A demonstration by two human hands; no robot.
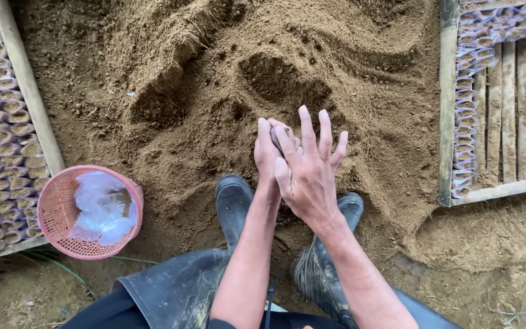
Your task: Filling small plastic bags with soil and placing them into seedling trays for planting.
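My left hand [266, 157] is held upright over the heap of brown soil [226, 79], closed around a small dark bag [277, 137] of which only the top edge shows. My right hand [309, 180] lies flat against the left hand and the bag, its fingers spread and pointing up. Both hands are pressed together just above the near foot of the heap, over my two dark rubber boots [234, 201].
A pink mesh basket [50, 207] with clear plastic bags inside sits at the left. Behind it a wooden frame [28, 91] is packed with several soil-filled bags. At the right a slatted wooden frame [448, 109] holds a narrow row of bags.
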